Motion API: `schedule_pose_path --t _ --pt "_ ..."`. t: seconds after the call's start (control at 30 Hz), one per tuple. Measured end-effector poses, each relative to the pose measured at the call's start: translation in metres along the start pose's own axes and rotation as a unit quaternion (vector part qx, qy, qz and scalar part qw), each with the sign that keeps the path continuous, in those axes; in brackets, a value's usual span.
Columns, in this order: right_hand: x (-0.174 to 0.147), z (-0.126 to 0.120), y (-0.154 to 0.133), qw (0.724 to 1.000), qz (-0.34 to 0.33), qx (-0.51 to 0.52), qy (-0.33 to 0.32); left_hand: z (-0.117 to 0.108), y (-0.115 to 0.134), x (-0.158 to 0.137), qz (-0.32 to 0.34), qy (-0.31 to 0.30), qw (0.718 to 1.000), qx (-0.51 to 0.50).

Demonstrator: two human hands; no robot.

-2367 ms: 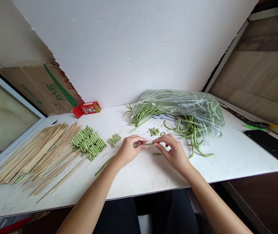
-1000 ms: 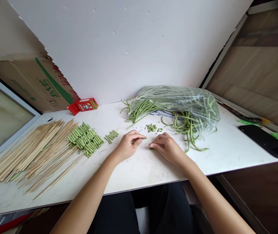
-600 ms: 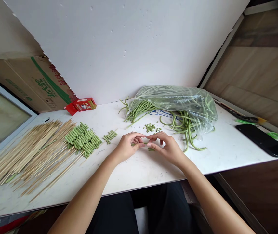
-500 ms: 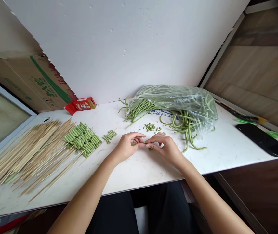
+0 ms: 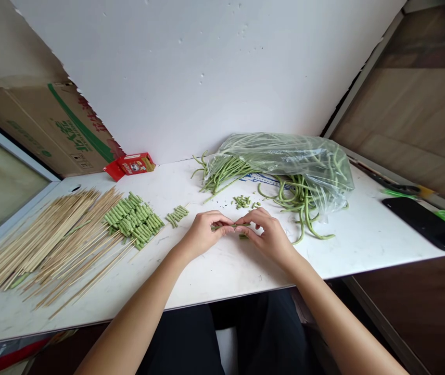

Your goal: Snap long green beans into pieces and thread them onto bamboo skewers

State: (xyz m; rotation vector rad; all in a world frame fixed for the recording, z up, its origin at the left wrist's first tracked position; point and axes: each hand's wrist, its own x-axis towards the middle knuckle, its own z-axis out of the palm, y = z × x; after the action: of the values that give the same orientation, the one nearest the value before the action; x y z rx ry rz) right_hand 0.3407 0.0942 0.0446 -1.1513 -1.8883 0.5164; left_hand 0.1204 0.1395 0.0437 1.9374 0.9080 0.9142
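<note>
My left hand (image 5: 202, 232) and my right hand (image 5: 268, 230) meet over the table, thumbs and fingertips pinched close together. Between them they grip a long green bean (image 5: 241, 225), mostly covered by the fingers. Just under my right hand, some cut bean pieces (image 5: 243, 236) show on the table. Beyond the hands lies a small heap of short bean ends (image 5: 241, 201). To the left is a short skewered row of bean pieces (image 5: 177, 215), and further left a stack of such skewers (image 5: 134, 220).
Bare bamboo skewers (image 5: 50, 234) cover the left of the white table (image 5: 206, 276). A plastic bag (image 5: 284, 151) of long beans lies at the back, loose beans (image 5: 304, 203) spilling out. A red box (image 5: 138, 163) stands back left; a black phone (image 5: 425, 221) lies right.
My hands stay together, and the fingers have shifted slightly along the bean, so more green shows between them. The camera view has moved a little.
</note>
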Motion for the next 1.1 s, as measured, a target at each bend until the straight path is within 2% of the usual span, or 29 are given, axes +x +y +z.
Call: schedule_pose_path --t 0.23,0.5,0.7,0.87,0.97,1.1 --pt "0.0 0.003 -0.004 1.0 0.002 0.004 -0.015 0.002 0.005 -0.001 0.007 -0.031 0.999 0.004" --pt "-0.002 0.005 -0.006 0.994 0.027 0.076 -0.071 0.003 0.011 -0.003 -0.009 -0.085 0.996 -0.032" --pt "0.001 -0.005 -0.008 0.988 0.025 0.129 -0.082 -0.002 0.01 -0.002 0.001 -0.072 0.997 -0.018" --pt "0.0 -0.004 0.011 0.999 0.046 0.001 0.004 -0.005 0.001 0.003 -0.006 -0.003 1.0 -0.024" --pt "-0.002 -0.001 0.023 0.997 0.051 -0.059 -0.017 -0.005 -0.006 0.004 -0.007 0.009 1.0 -0.019" --pt "-0.002 -0.005 0.026 0.995 0.033 -0.061 -0.07 -0.005 -0.009 0.005 -0.004 -0.002 1.0 -0.004"
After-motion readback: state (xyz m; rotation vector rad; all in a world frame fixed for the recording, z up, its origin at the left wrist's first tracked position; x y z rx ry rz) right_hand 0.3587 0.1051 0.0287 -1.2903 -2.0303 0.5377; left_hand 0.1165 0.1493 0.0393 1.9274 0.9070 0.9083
